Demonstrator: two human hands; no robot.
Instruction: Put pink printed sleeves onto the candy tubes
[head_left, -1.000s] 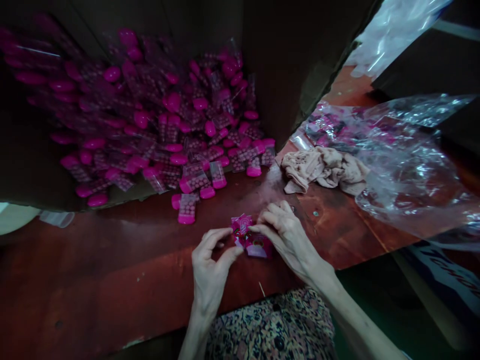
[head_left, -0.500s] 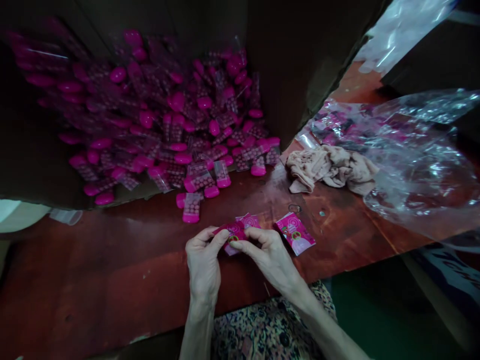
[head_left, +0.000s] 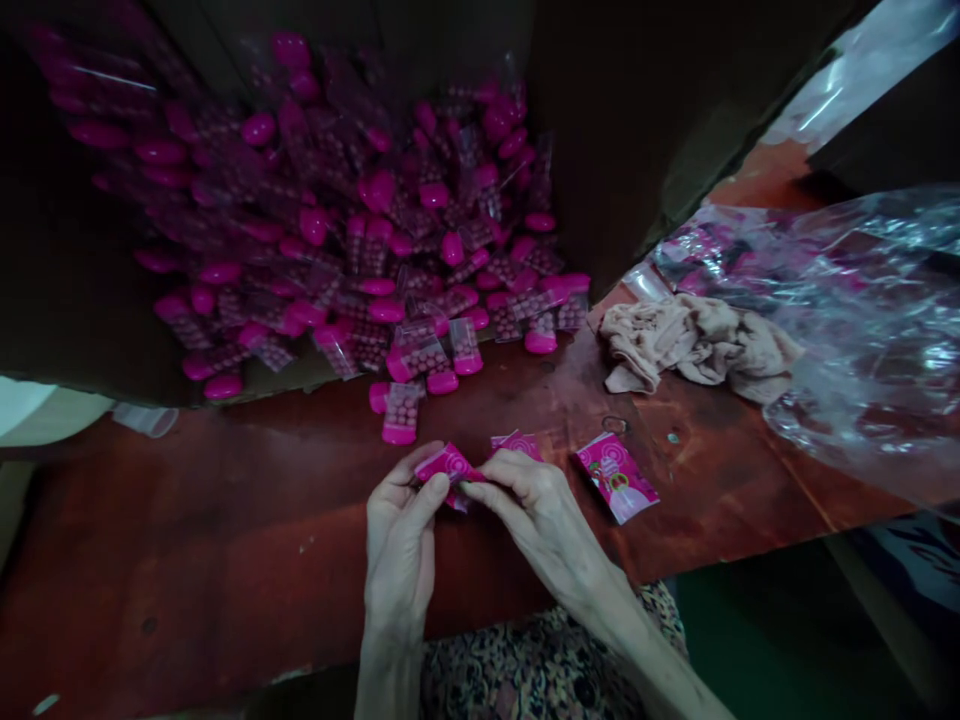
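- Left hand (head_left: 399, 535) and right hand (head_left: 538, 512), close together, both pinch a folded pink card (head_left: 450, 464).
- More pink cards (head_left: 618, 479) lie on the bench (head_left: 225, 540), just right of the right hand.
- Pink-capped bottles (head_left: 366, 250) are heaped beyond both hands.

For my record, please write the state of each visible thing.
Left hand: pinching pink piece
Right hand: pinching same piece
Pink piece: held
Piece behind right hand: partly hidden
Piece at right: lying on table
Pink-capped containers: heaped loosely
Cardboard box: open
Cloth: crumpled
Transparent plastic: wrinkled
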